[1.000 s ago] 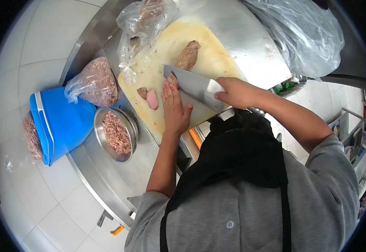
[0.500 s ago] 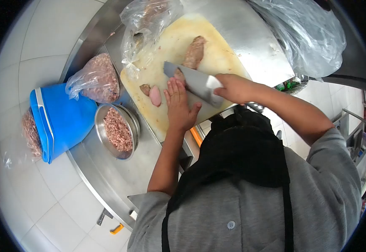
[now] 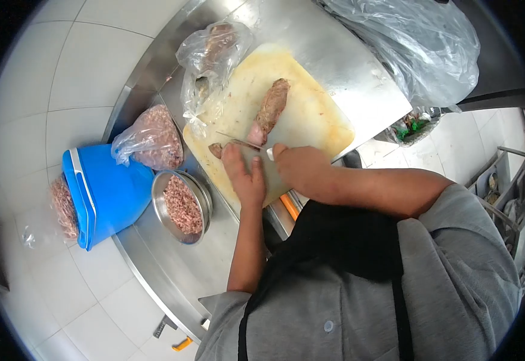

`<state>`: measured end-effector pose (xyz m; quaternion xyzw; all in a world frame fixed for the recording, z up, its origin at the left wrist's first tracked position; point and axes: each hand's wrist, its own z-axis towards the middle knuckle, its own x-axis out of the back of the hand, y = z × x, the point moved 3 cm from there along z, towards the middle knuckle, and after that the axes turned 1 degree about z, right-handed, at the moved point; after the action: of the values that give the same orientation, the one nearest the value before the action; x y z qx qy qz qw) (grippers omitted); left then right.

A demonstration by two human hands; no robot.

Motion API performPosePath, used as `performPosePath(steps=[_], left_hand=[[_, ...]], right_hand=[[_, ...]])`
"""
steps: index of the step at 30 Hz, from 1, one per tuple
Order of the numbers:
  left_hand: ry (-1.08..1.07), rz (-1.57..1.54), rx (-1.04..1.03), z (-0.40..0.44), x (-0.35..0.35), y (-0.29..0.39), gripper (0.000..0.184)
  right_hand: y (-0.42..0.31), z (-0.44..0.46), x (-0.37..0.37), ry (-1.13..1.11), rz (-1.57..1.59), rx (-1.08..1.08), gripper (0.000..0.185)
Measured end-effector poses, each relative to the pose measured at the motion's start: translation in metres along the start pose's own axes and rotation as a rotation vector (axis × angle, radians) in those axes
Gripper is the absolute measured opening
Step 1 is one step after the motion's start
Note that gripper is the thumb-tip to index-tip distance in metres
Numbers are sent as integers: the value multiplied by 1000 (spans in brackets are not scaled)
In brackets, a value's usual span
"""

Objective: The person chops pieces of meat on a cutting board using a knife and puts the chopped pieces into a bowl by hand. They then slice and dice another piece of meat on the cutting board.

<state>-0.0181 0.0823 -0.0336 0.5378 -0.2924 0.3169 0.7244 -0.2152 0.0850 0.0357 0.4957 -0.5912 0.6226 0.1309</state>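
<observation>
My right hand (image 3: 303, 171) is closed round the white handle (image 3: 270, 154) of a cleaver. Its blade (image 3: 238, 140) is seen nearly edge-on, upright at the pink cut end of a long piece of browned meat (image 3: 271, 108). That meat lies on a yellowed cutting board (image 3: 325, 120). On the near side of the blade rests my left hand (image 3: 246, 179), fingers stretched out towards the blade and thumb apart. Beside its fingertips is a small brown end piece of meat (image 3: 215, 150). Whatever lies under the left fingers is hidden.
Left of the board are a clear bag with meat (image 3: 217, 45), a bag of minced meat (image 3: 157, 135), a metal bowl of chopped meat (image 3: 183, 206) and a blue container (image 3: 109, 192). A large plastic bag (image 3: 419, 48) lies at the right on the steel table (image 3: 358, 66).
The cleaver has turned from lying tilted with its broad face showing to upright beside the meat. My right hand moved left and nearer. The pink slice beside my left hand is out of sight.
</observation>
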Motion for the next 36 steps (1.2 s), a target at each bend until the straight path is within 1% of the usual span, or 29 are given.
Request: performPosePath(steps=[1, 2, 4, 5, 6, 8, 9, 11, 12, 14, 15, 17, 18, 20, 21, 23, 24, 26, 27, 29, 30, 32, 34, 36], left_hand=[[153, -30, 78, 3, 2, -4, 50], [158, -32, 87, 5, 1, -4, 50], [148, -381, 290, 10, -4, -9, 49], [231, -390, 270, 17, -4, -3, 36], [240, -393, 269, 24, -2, 1, 36], [245, -277, 423, 37, 1, 1, 29], [250, -278, 419, 44, 3, -3, 29], [218, -2, 390, 54, 13, -13, 25], [221, 5, 391, 54, 15, -26, 25], [135, -77, 539, 56, 11, -56, 29], [134, -78, 531, 57, 12, -64, 29], [254, -178, 541, 48, 22, -78, 30], [245, -178, 540, 48, 33, -82, 30], [429, -121, 603, 50, 64, -92, 33], [426, -123, 600, 53, 72, -97, 33], [250, 421, 152, 59, 79, -92, 38], [249, 424, 156, 61, 80, -75, 38], [358, 369, 64, 67, 72, -19, 34], [357, 319, -119, 62, 52, -18, 30], [145, -3, 9, 46, 10, -8, 32], [146, -1, 14, 43, -3, 1, 32], [158, 82, -25, 43, -20, 18, 25], [164, 40, -12, 45, -24, 14, 23], [167, 9, 13, 43, -25, 8, 21]], right_hand=[[-9, 0, 0, -31, -2, -54, 22], [-13, -1, -1, -66, -7, -104, 20], [-14, -1, 0, -82, -20, -92, 20], [-14, 0, 1, -88, -27, -85, 20], [-15, 0, 1, -87, -34, -79, 20], [-16, -2, 1, -113, -53, -87, 20], [-16, -1, 3, -109, -56, -83, 20], [-14, 0, 5, -177, -72, -147, 19], [-13, 1, 5, -177, -68, -141, 19], [-5, 4, 11, -186, 63, -209, 24], [0, 6, 17, -178, 64, -212, 24], [6, 6, 25, -243, -8, -183, 24], [8, 4, 23, -243, -3, -190, 24], [11, 2, 20, -198, 61, -180, 27], [14, 2, 21, -194, 63, -184, 27], [15, 4, 21, -240, 46, -145, 30], [18, 0, 21, -244, 48, -142, 30], [35, -12, 30, -87, 268, -224, 34], [41, -18, 35, -106, 264, -220, 34], [56, -26, 52, -54, 282, -326, 37], [62, -28, 55, -58, 281, -324, 37], [72, -31, 59, -48, 259, -318, 38], [76, -31, 59, -64, 258, -329, 39], [75, -29, 60, -65, 245, -294, 39]])
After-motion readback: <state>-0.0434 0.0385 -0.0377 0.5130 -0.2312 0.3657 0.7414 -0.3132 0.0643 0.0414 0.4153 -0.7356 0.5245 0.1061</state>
